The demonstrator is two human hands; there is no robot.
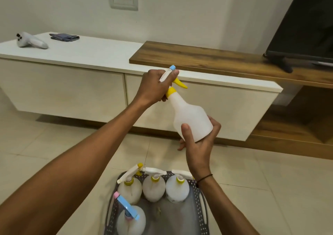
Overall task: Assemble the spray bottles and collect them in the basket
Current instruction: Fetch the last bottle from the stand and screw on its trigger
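Note:
I hold a white spray bottle [191,119] tilted in mid-air in front of the cabinet. My left hand [155,86] grips its white spray head [168,74], which has a blue nozzle tip, a yellow trigger and a yellow collar. My right hand [200,137] grips the bottle's base from below. On the floor beneath stands a grey perforated basket [200,216] with several assembled spray bottles upright in it: three with yellow collars [154,188] along the far side and one with a blue and pink head [130,218] at the near left.
A low white cabinet [72,83] with a wooden shelf [216,58] runs across the back. On it lie a white controller [31,41], a folded grey cloth [64,37] and a black TV [306,27] at the right. Pale floor tiles surround the basket.

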